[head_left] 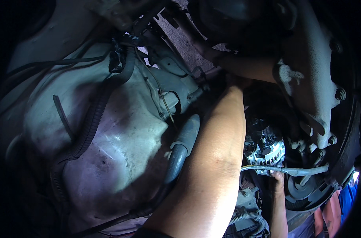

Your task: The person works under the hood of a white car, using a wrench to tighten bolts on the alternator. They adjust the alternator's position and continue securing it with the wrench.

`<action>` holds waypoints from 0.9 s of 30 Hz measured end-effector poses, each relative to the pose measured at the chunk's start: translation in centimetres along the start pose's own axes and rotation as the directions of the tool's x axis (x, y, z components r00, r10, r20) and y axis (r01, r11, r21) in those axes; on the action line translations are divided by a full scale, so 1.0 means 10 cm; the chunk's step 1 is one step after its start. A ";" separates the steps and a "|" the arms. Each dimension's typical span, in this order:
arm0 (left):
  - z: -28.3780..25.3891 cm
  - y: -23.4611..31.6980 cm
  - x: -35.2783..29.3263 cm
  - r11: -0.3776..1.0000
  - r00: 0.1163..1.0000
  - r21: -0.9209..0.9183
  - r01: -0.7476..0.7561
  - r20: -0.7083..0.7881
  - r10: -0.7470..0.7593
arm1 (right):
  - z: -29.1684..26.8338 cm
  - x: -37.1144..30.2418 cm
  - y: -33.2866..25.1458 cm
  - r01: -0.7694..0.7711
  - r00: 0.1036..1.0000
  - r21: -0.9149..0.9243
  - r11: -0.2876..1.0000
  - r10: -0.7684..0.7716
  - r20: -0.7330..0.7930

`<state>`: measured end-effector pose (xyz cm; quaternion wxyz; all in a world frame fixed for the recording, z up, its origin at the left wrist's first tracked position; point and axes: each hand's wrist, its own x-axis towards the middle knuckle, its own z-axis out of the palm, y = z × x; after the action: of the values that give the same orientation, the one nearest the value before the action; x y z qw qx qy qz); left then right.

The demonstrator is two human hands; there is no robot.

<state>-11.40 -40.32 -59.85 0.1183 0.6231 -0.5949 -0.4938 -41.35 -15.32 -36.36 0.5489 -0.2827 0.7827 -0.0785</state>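
The alternator [269, 147], a rounded silver and black unit with a slotted casing, sat in the shadowed bay right of centre, and the right hand [277, 176] was the nearer of the two, touching it from directly below. That forearm rose almost upright from the lower edge, though it looked small enough that a co-worker's arm could not be ruled out. The thumb lay along the casing's lower rim; the fingers were hidden, so whether this grip was closed or merely propping could not be told.

The alternator's slotted rim climbed slightly towards the right, across the line of the forearm beneath it. Its long axis could not be read, as the far part faded into darkness. A pale sheathed cable [303, 171] crossed just in front of the rim, passing beside the thumb.

From the left hand [239, 82], the alternator lay lower and to the right, apart from it. The left forearm [214, 166] slanted up past a grey-sleeved hose [187, 133], and beyond the wrist only dim skin showed, leaving that grip's state and any contact unclear.
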 end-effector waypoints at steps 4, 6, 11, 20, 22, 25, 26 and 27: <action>0.01 0.01 0.00 1.000 1.000 0.001 -0.001 0.002 0.001 | 0.02 0.05 0.02 -0.002 1.000 0.004 1.000 0.002 -0.001; 0.02 0.01 0.00 1.000 1.000 0.000 -0.002 0.001 0.002 | 0.02 0.06 0.03 -0.002 1.000 0.001 1.000 0.002 0.001; 0.05 -0.01 0.01 1.000 1.000 -0.008 -0.008 -0.004 0.008 | 0.04 0.10 0.04 -0.001 1.000 -0.003 1.000 0.001 0.008; 0.08 -0.02 0.08 1.000 1.000 0.002 -0.014 -0.016 0.014 | 0.04 0.16 0.08 0.033 0.999 -0.038 0.999 -0.032 0.031; 0.11 -0.01 0.11 1.000 1.000 0.015 -0.021 -0.020 0.021 | 0.01 0.17 0.11 0.051 0.998 -0.055 0.997 -0.049 0.029; 0.14 0.01 0.16 0.999 0.999 0.036 -0.031 -0.026 0.032 | 0.00 0.19 0.14 0.076 0.997 -0.083 0.994 -0.074 0.030; 0.15 0.03 0.18 0.999 0.999 0.036 -0.041 -0.030 0.042 | 0.00 0.21 0.15 0.059 0.998 -0.163 0.985 -0.060 -0.002; 0.15 0.04 0.20 0.998 0.998 0.047 -0.043 -0.034 0.045 | 0.00 0.21 0.16 0.106 0.994 -0.095 0.990 -0.103 0.036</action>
<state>-13.15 -41.52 -61.23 0.1252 0.6208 -0.6176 -0.4664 -42.40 -15.13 -38.81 0.5415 -0.3509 0.7612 -0.0647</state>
